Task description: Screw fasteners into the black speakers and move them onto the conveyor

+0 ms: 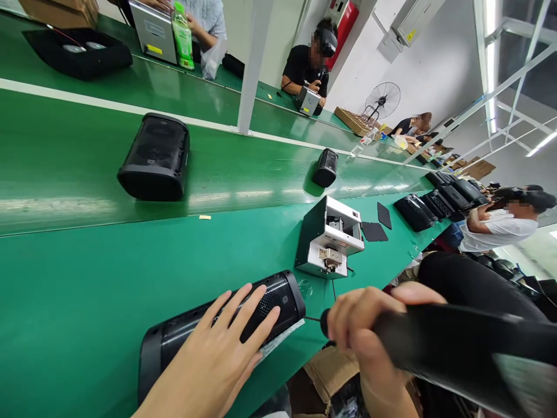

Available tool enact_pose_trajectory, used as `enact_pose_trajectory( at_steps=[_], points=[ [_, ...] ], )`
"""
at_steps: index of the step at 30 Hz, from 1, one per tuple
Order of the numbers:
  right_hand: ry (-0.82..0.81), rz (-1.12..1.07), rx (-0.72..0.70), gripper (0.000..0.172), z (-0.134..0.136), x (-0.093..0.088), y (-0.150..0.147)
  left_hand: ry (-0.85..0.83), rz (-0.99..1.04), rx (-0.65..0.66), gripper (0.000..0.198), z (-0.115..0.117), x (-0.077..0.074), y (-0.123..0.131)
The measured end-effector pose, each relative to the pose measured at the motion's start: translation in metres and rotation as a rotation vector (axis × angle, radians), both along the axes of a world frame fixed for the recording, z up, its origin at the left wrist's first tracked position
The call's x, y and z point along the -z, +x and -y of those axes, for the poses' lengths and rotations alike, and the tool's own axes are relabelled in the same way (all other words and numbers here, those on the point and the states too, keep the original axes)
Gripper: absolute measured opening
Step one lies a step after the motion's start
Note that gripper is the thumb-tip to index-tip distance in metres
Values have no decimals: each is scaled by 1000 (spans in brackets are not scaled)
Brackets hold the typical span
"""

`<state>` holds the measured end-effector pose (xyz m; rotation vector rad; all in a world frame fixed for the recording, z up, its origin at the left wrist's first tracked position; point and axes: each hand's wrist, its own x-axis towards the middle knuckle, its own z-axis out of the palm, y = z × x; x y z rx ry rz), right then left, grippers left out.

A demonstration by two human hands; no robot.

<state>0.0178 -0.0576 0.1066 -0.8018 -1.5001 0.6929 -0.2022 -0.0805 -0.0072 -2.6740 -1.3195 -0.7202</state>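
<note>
My left hand (217,354) lies flat with its fingers spread on a long black speaker (278,297) that rests on its side on the green bench (87,284) near the front edge. My right hand (369,337) is closed round the thick black handle of an electric screwdriver (452,342). The tool's thin bit points left toward the speaker's right end. Under that end a strip of foam wrap (282,339) sticks out.
A white and grey screw feeder (328,238) stands just beyond the speaker. Two black speakers (154,157) (325,167) ride on the conveyor belt. Black pads (375,231) and more black units (435,204) lie to the right. Other people work along both sides.
</note>
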Motion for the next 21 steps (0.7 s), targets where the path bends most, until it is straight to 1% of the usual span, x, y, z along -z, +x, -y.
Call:
enact_pose_trajectory(
  at_steps=[2,4,5,6,8,9,11,12,14,17,18,19,21],
  points=[
    [10,-22,-60,40,-3,10,-1,2,-4,-1,44,1,-1,0],
    [-17,-47,-79,42,1,17,6,-8,-21,6,46,4,0,0],
    [-35,-47,-77,40,5,20,12,-17,-30,12,50,6,2,1],
    [-54,-26,-76,33,9,22,18,-30,-36,15,53,8,3,1],
    [-87,27,-57,13,18,25,32,-51,-37,12,60,11,5,2],
    [-108,63,-49,16,22,27,38,-62,-35,11,62,13,5,2],
    [-151,111,-12,33,28,33,48,-71,-28,13,63,14,4,3],
    [-162,123,0,37,31,36,52,-75,-30,16,63,14,4,3],
    [-143,102,17,34,34,45,57,-72,-34,24,65,14,2,3],
    [-69,37,42,16,38,62,58,-72,-45,32,69,14,1,2],
    [-60,34,48,13,38,67,56,-73,-49,30,70,14,0,2],
    [-60,38,55,14,37,71,53,-71,-51,31,71,15,0,1],
    [-73,38,109,23,35,75,47,-72,-56,30,69,16,-1,0]
  ],
)
